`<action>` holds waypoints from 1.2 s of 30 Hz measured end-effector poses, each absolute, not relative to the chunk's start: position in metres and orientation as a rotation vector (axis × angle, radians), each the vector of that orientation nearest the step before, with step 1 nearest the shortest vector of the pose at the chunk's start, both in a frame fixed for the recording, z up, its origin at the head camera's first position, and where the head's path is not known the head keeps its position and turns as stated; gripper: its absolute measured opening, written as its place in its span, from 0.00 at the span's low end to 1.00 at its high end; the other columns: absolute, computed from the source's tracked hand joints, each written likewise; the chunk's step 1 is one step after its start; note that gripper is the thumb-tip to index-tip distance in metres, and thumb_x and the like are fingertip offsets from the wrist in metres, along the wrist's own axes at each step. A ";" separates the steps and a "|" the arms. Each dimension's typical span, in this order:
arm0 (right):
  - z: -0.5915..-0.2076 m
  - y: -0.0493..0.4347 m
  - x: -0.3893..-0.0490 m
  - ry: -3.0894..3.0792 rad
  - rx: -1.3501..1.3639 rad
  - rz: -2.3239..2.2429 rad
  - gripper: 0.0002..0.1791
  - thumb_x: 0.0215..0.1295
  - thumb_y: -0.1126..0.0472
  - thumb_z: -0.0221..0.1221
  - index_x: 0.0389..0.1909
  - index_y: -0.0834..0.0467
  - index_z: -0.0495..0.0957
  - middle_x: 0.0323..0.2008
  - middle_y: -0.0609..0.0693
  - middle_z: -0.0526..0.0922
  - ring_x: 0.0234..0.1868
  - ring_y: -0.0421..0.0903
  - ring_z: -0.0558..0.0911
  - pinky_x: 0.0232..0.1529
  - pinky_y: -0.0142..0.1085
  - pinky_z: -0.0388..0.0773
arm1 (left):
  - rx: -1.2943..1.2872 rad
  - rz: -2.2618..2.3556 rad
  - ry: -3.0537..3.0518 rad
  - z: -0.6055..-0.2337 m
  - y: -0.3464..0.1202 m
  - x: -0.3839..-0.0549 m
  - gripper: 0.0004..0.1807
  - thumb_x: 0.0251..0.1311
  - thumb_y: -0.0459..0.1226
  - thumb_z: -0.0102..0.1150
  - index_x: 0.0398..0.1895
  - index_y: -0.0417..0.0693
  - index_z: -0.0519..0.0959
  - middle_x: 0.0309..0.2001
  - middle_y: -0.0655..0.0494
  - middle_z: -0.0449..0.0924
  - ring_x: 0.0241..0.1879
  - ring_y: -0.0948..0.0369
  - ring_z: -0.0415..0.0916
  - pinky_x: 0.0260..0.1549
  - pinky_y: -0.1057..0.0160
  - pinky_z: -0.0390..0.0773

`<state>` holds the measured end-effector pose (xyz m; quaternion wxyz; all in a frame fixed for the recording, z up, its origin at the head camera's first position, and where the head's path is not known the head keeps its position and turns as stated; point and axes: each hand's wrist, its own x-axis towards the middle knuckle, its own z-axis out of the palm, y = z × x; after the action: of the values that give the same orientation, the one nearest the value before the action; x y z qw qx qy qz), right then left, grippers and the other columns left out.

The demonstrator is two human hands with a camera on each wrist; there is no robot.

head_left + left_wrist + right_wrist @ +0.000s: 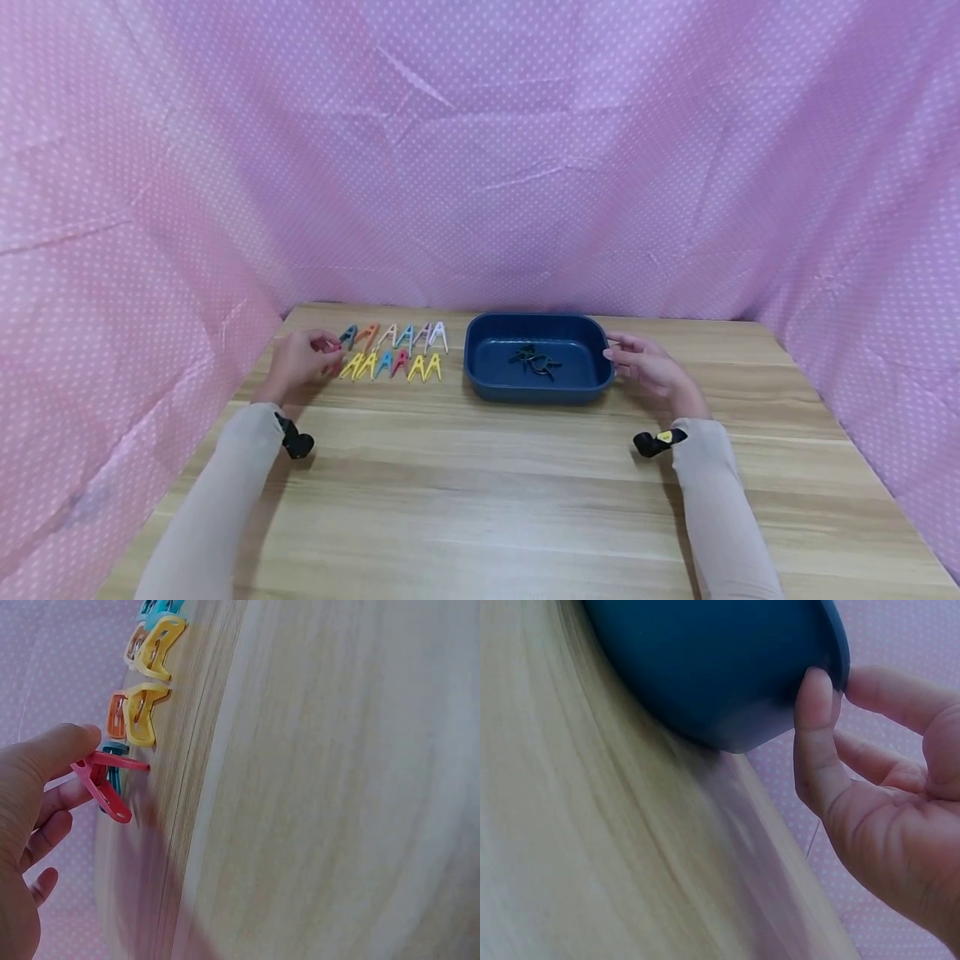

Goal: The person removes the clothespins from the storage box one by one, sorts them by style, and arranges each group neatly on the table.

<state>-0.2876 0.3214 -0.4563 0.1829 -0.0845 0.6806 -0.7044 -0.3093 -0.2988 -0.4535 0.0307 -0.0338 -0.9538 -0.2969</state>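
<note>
At the left end of two rows of clothespins, my left hand (298,360) pinches a red clothespin (101,784) between thumb and fingers. The red clothespin's legs point toward the table. A dark teal clothespin (348,335) lies just beyond it, partly hidden behind it in the left wrist view. My right hand (647,365) grips the right end of a dark blue plastic basin (540,393), thumb on the near side of the rim and fingers at the far side. Inside the basin lie several dark green clips (536,362).
In the back row an orange clothespin (367,336) and a white clothespin (439,335) lie among others. The front row holds several yellow clothespins (433,367) with a blue and a red one. A pink dotted curtain (480,167) surrounds the wooden table (465,500).
</note>
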 end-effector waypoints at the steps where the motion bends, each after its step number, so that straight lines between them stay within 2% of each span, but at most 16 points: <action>1: -0.456 0.321 -0.288 1.920 -0.238 -1.991 0.35 0.77 0.69 0.51 0.76 0.75 0.47 0.41 0.43 0.82 0.39 0.34 0.82 0.42 0.26 0.82 | -0.110 -0.907 -2.937 -0.453 -0.299 -0.310 0.12 0.63 0.43 0.69 0.44 0.45 0.85 0.37 0.48 0.86 0.34 0.56 0.78 0.29 0.64 0.75; 7: -0.457 0.322 -0.288 1.921 -0.235 -1.992 0.35 0.77 0.69 0.51 0.76 0.75 0.47 0.41 0.43 0.83 0.39 0.34 0.84 0.42 0.26 0.82 | -0.124 -0.889 -2.921 -0.454 -0.299 -0.310 0.12 0.63 0.42 0.69 0.43 0.45 0.85 0.35 0.48 0.86 0.33 0.55 0.78 0.30 0.64 0.75; 16: -0.456 0.323 -0.287 1.900 -0.246 -2.010 0.34 0.77 0.71 0.49 0.76 0.76 0.46 0.42 0.43 0.83 0.41 0.34 0.83 0.44 0.26 0.82 | -0.123 -0.905 -2.911 -0.457 -0.298 -0.311 0.13 0.62 0.43 0.70 0.42 0.43 0.86 0.34 0.47 0.87 0.32 0.57 0.78 0.25 0.66 0.74; 25: -0.459 0.323 -0.286 1.913 -0.226 -1.993 0.35 0.77 0.70 0.50 0.76 0.75 0.46 0.43 0.44 0.82 0.40 0.35 0.84 0.44 0.27 0.82 | -0.118 -0.890 -2.900 -0.459 -0.300 -0.310 0.12 0.63 0.42 0.68 0.43 0.43 0.86 0.35 0.48 0.87 0.33 0.56 0.79 0.31 0.64 0.75; 36: -0.456 0.321 -0.288 1.882 -0.206 -1.994 0.34 0.77 0.72 0.46 0.77 0.74 0.43 0.42 0.44 0.82 0.40 0.36 0.84 0.42 0.27 0.82 | -0.071 -0.865 -2.912 -0.459 -0.297 -0.308 0.12 0.64 0.44 0.68 0.41 0.45 0.86 0.33 0.49 0.85 0.28 0.58 0.73 0.25 0.64 0.70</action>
<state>-0.2876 0.3209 -0.4562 0.1946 -0.0736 0.6714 -0.7113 -0.3076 -0.2968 -0.4591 0.0514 -0.0232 -0.9571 -0.2844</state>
